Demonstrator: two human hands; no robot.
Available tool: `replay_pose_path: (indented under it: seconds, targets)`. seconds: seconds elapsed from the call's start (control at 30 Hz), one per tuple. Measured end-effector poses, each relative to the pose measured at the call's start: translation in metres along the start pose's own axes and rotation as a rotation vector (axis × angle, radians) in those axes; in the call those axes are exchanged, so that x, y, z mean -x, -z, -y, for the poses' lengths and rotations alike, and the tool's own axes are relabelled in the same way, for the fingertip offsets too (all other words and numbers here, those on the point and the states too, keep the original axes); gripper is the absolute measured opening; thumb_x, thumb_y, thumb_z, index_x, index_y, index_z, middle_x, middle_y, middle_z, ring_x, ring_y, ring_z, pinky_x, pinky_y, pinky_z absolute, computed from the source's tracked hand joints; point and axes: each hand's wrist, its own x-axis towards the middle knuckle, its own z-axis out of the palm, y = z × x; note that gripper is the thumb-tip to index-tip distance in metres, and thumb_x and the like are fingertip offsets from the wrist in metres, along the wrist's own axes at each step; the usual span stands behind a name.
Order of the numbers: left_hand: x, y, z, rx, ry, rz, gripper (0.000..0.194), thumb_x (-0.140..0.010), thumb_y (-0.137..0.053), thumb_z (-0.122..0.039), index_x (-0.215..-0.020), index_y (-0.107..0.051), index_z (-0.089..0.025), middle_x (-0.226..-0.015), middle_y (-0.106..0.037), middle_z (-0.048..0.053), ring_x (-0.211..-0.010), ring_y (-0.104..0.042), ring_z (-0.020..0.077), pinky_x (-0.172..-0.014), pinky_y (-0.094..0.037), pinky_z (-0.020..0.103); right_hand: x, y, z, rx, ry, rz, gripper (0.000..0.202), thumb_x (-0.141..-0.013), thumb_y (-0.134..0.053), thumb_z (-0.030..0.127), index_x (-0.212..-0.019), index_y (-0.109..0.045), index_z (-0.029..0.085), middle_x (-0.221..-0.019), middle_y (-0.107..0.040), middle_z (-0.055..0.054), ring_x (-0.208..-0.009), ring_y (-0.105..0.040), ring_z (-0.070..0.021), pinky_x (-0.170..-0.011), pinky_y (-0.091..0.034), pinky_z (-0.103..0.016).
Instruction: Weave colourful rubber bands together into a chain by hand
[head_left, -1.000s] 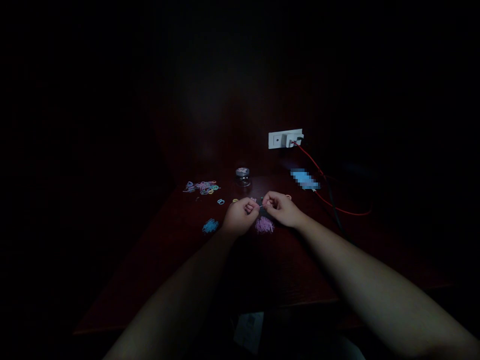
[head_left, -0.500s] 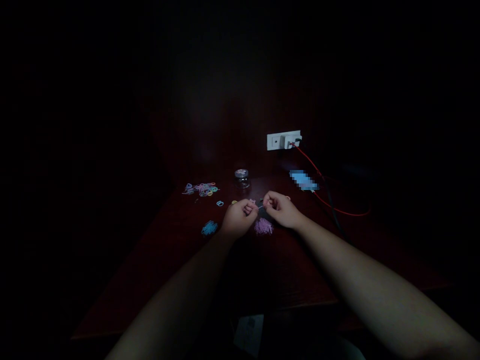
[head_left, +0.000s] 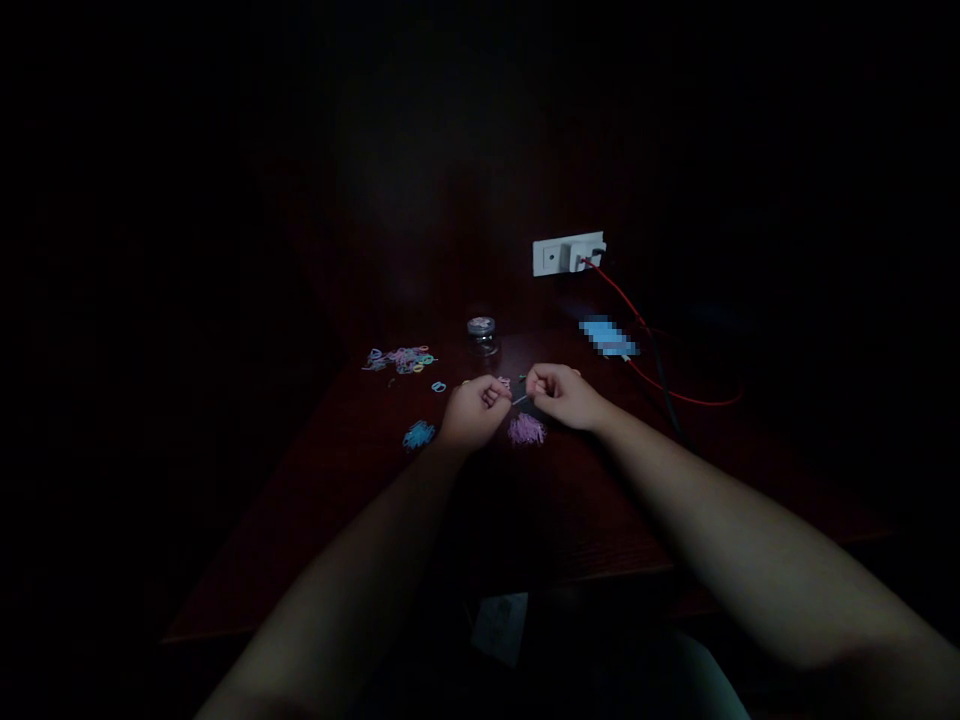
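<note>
A thin pale rubber band (head_left: 520, 400) runs in a short line between my two hands above the dark red table. My left hand (head_left: 474, 410) pinches its left end between thumb and fingers. The other end is in the closed fingertips of my right hand (head_left: 564, 394). Just below the hands lies a heap of purple rubber bands (head_left: 527, 430). To the left of my left wrist is a blue heap of rubber bands (head_left: 418, 435). A few pinkish bands (head_left: 504, 383) show behind the fingers, partly hidden.
A mixed pile of coloured bands (head_left: 401, 359) lies at the back left, with a loose blue band (head_left: 439, 387) nearer. A small lidded clear jar (head_left: 482, 337) stands behind. At right are a phone-like blurred object (head_left: 607, 337), a red cable (head_left: 694, 402) and a wall socket (head_left: 551, 257).
The whole view has tilted slightly, so the table and things sit higher in the picture. Both hands keep their pinch on the band, close together as before.
</note>
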Motion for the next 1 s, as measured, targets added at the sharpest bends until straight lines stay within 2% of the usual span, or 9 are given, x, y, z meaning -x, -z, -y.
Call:
replay_pose_path:
  seconds: [0.1, 0.2, 0.57, 1.0]
  targets:
    - [0.000, -0.001, 0.002, 0.032, 0.007, -0.036, 0.008, -0.074, -0.056, -0.019, -0.074, -0.063, -0.015, -0.065, -0.061, 0.000, -0.057, -0.054, 0.0101, -0.055, -0.043, 0.021, 0.002, 0.000, 0.001, 0.004, -0.032, 0.157, 0.004, -0.066, -0.052, 0.014, -0.068, -0.049, 0.017, -0.051, -0.040, 0.008, -0.045, -0.033, -0.0055, -0.045, -0.023, -0.020]
    - [-0.001, -0.001, 0.003, 0.052, 0.012, -0.047, 0.007, -0.074, -0.057, -0.020, -0.075, -0.063, -0.015, -0.065, -0.061, -0.001, -0.058, -0.054, 0.0101, -0.056, -0.043, 0.021, 0.003, 0.001, 0.001, 0.023, -0.058, 0.224, 0.005, -0.065, -0.052, 0.013, -0.068, -0.051, 0.016, -0.050, -0.042, 0.008, -0.045, -0.034, -0.0051, -0.044, -0.023, -0.019]
    - [-0.001, -0.001, 0.001, 0.046, -0.001, -0.052, 0.006, -0.074, -0.058, -0.019, -0.074, -0.063, -0.015, -0.067, -0.063, 0.001, -0.060, -0.055, 0.0105, -0.058, -0.044, 0.021, 0.001, 0.005, -0.010, 0.080, -0.085, 0.197, 0.009, -0.067, -0.056, 0.018, -0.075, -0.058, 0.014, -0.049, -0.042, 0.008, -0.043, -0.034, -0.0052, -0.043, -0.024, -0.019]
    - [0.000, 0.000, -0.005, 0.047, -0.019, -0.064, 0.008, -0.076, -0.058, -0.021, -0.074, -0.062, -0.015, -0.066, -0.062, 0.000, -0.059, -0.054, 0.0102, -0.057, -0.043, 0.021, 0.000, 0.004, -0.010, 0.118, -0.089, 0.166, 0.011, -0.069, -0.057, 0.021, -0.076, -0.061, 0.013, -0.048, -0.043, 0.008, -0.043, -0.035, -0.0056, -0.044, -0.024, -0.019]
